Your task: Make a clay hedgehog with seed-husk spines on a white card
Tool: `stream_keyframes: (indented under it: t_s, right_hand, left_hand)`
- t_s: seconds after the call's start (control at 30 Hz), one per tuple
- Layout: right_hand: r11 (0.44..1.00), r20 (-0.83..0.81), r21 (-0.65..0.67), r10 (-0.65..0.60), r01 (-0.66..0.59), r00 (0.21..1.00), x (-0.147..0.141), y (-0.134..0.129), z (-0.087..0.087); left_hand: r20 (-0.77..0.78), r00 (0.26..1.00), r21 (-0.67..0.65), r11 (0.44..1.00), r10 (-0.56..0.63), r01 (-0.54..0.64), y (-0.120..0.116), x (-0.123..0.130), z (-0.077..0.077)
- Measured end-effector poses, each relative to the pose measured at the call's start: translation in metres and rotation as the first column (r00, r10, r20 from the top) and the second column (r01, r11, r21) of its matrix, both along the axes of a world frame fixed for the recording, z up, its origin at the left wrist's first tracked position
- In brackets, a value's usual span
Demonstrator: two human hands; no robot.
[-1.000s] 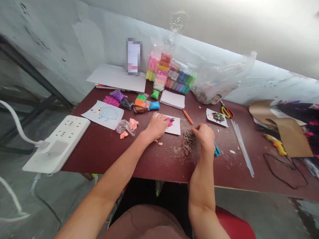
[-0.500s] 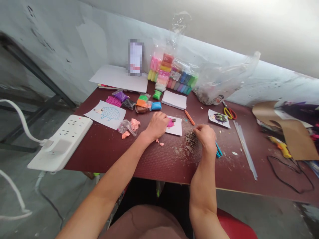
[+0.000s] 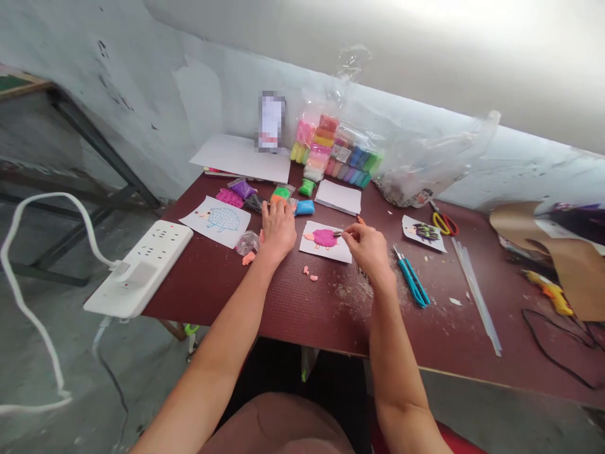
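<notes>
A flat pink clay hedgehog [image 3: 325,238] with a peach snout lies on a white card [image 3: 309,251]. My right hand [image 3: 369,249] is closed in a pinch at the hedgehog's right end, with a dark sunflower seed [image 3: 337,234] at its fingertips. Mostly hidden behind that wrist is the seed pile [image 3: 362,272]. My left hand [image 3: 278,232] is open, fingers stretched forward by the bagged clay, and it partly covers the peach clay [image 3: 248,258]. Small peach bits [image 3: 310,274] lie between my arms.
Right of my right hand are a teal utility knife [image 3: 412,277], a seed-covered hedgehog card [image 3: 423,234], scissors [image 3: 444,224], clear glue sticks [image 3: 477,296] and a yellow glue gun [image 3: 548,292]. A hedgehog drawing [image 3: 217,221] and power strip [image 3: 142,268] lie left. Bagged clay [image 3: 331,154] stands behind.
My right hand has gone from the seed pile to the hedgehog, bringing a seed. My left hand has left the card and shifted left toward the clay packets. The view has tilted slightly.
</notes>
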State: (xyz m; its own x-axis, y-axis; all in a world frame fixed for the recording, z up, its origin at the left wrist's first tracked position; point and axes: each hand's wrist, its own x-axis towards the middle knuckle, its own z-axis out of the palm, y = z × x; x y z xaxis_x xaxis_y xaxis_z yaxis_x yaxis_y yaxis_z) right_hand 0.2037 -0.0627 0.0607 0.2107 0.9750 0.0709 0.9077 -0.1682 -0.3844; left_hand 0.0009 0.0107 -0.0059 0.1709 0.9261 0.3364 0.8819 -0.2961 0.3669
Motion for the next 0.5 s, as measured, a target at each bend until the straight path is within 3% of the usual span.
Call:
stream_keyframes:
  t_s: [0.2, 0.33, 0.43, 0.5]
  right_hand:
    - [0.972, 0.010, -0.031, 0.233, -0.233, 0.972, -0.054, 0.044, 0.010]
    - [0.947, 0.076, -0.015, 0.320, -0.320, 0.944, -0.091, 0.090, 0.018]
    - [0.955, 0.160, -0.086, 0.296, -0.285, 0.942, -0.103, 0.114, 0.021]
    - [0.958, 0.226, -0.172, 0.266, -0.230, 0.937, -0.102, 0.121, 0.018]
  left_hand:
    - [0.081, 0.997, -0.011, 1.000, 0.003, -0.002, -0.001, -0.001, -0.002]
    - [0.316, 0.946, 0.021, 0.996, 0.077, -0.088, 0.005, -0.007, 0.002]
    - [0.464, 0.872, 0.033, 0.981, 0.155, -0.192, 0.009, -0.012, 0.002]
    - [0.461, 0.871, 0.020, 0.980, 0.168, -0.200, 0.010, -0.014, 0.001]
